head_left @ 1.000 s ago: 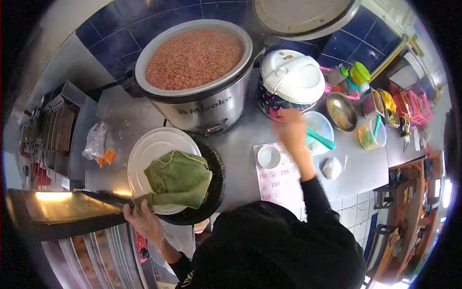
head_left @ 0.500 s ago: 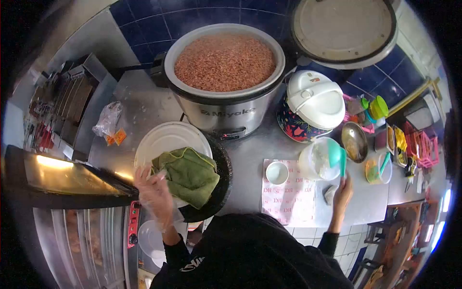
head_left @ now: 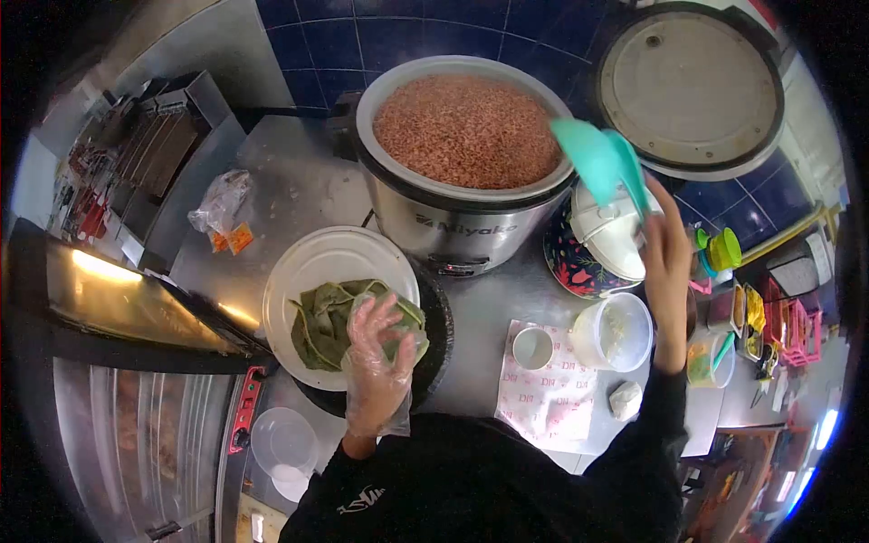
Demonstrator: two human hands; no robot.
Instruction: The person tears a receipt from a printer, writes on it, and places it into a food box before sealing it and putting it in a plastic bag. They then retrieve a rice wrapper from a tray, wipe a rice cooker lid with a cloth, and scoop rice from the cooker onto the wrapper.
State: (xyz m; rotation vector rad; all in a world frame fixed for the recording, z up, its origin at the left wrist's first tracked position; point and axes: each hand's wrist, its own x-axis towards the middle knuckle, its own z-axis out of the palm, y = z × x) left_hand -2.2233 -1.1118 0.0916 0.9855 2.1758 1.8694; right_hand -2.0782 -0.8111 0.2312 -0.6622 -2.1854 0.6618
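My right hand point(head_left: 668, 258) is raised, its fingers wrapped round the handle of a turquoise rice scoop point(head_left: 593, 163), slightly blurred by motion. The scoop's blade is beside the right rim of a large Miyako rice cooker point(head_left: 441, 226) full of reddish-brown rice point(head_left: 466, 131). In a clear plastic glove, my left hand point(head_left: 378, 362) hovers over or touches a crumpled green cloth point(head_left: 326, 317), fingers spread and holding nothing. That cloth lies on a white round lid point(head_left: 285, 271), which rests over a dark pot point(head_left: 439, 344).
Printed paper point(head_left: 543, 398) bears a small cup point(head_left: 532, 347). Beside it stand a clear tub point(head_left: 597, 335) and a crumpled white piece point(head_left: 625, 400). A smaller floral cooker point(head_left: 575, 262) and the open cooker lid point(head_left: 692, 90) are behind. A plastic bag point(head_left: 219, 201) lies left.
My right hand has lifted the turquoise scoop out of the clear tub, up and toward the rice cooker. My left hand has moved right, over the green cloth, which now lies flatter.
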